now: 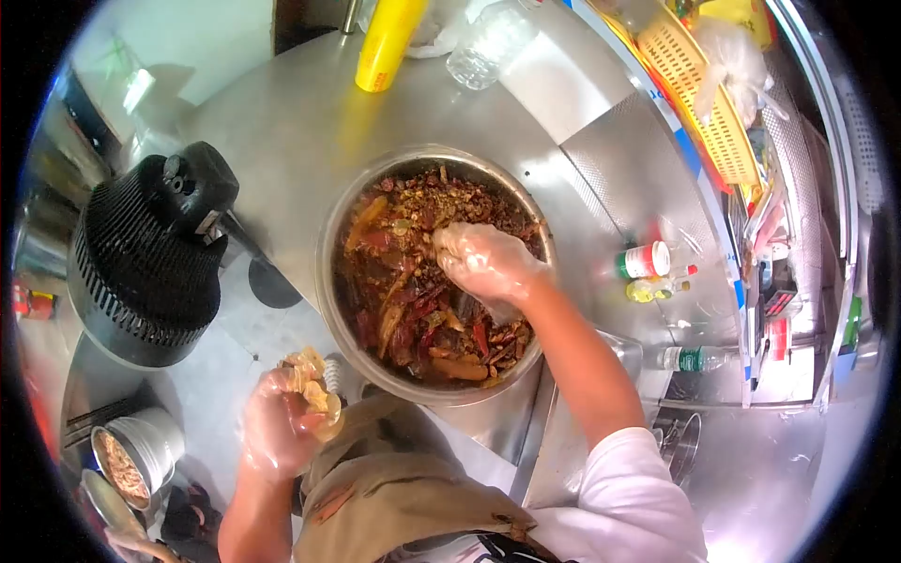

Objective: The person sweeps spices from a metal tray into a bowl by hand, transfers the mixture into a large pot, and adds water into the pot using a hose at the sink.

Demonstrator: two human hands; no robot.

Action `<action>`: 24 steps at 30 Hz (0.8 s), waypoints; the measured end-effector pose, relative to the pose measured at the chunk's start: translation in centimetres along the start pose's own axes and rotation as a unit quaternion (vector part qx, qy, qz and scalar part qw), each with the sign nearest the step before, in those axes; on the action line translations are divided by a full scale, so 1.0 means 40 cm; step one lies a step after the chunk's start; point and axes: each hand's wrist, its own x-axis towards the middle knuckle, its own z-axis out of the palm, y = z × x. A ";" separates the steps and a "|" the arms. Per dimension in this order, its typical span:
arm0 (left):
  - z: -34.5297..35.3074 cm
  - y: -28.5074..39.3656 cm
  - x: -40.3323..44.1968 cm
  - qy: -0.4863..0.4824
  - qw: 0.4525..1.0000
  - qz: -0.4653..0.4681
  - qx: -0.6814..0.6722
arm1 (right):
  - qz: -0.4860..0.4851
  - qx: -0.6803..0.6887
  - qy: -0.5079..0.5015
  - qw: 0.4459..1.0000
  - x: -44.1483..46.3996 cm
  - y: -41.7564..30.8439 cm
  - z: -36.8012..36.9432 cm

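A round metal pot [330, 328] stands on the steel counter, filled with dark red chilies, spices and long brownish pieces in oil [404, 291]. My right hand [483, 263], in a clear plastic glove, is over the pot with its fingers curled down at the spice mix. What those fingers hold, if anything, is hidden. Left of the pot and lower down, my left hand [282, 427], gloved too, closes around a bunch of thin pale yellow slices [319, 399]. Their exact kind is unclear.
A black fan [145, 267] stands at the left, above a white bucket [164, 436]. A yellow cylinder [383, 52] and clear plastic bottle [488, 47] are behind the pot. Right are a red-and-green can [643, 260], bottles [694, 358] and a yellow basket [699, 94].
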 end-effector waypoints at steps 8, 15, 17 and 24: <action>0.043 -0.029 0.011 0.045 0.997 -0.056 -0.029 | 0.076 0.320 0.075 0.941 0.035 0.030 -0.126; -0.049 -0.057 0.011 0.003 0.999 -0.013 -0.053 | 0.120 0.428 0.208 0.871 -0.001 0.021 -0.158; -0.067 -0.047 0.017 -0.026 0.991 -0.050 -0.124 | 0.134 0.389 0.179 0.894 0.005 0.092 -0.079; -0.018 -0.045 0.022 0.006 0.999 -0.006 -0.035 | 0.224 0.403 0.183 0.868 -0.161 0.151 0.017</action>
